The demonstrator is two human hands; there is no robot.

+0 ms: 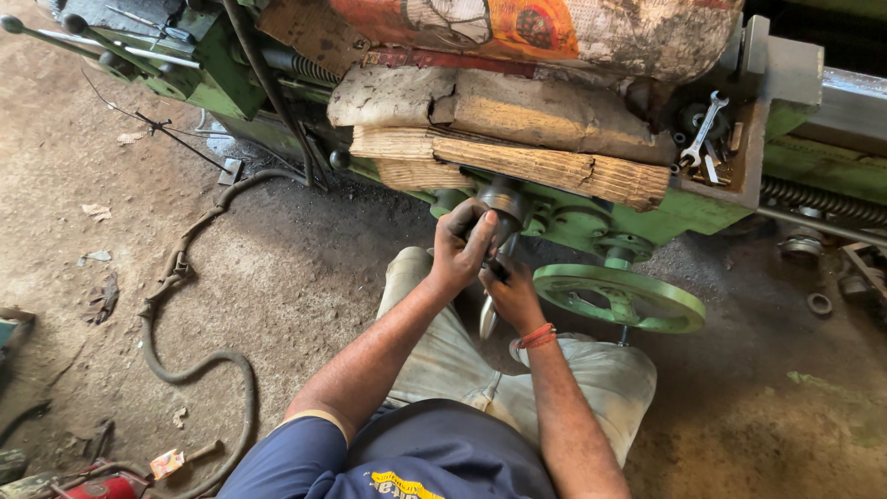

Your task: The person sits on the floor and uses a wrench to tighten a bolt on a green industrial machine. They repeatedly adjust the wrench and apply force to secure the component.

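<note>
My left hand (459,248) is wrapped around a dark metal cylinder (501,205) that sticks out from the front of the green lathe (647,217), fingers curled tight over its end. My right hand (511,294), with a red thread band at the wrist, sits just below and at about four o'clock from the left one, gripping a shiny metal tool (488,314) whose bright tip points down toward my knees. The two hands are close together, nearly touching, both closed on what they hold.

The cylinder lies at twelve o'clock from my hands, right under a stack of worn, frayed boards (517,139) piled on the machine. At three o'clock from my right hand is the green handwheel (621,298), lying almost flat. Further out at two o'clock, a tray (739,152) on the lathe holds a spanner (704,127) and other small bits.

At nine o'clock a thick hose (189,305) snakes over the dirt floor (83,231). A red can (103,486) shows at eight o'clock, near the picture's lower edge.
</note>
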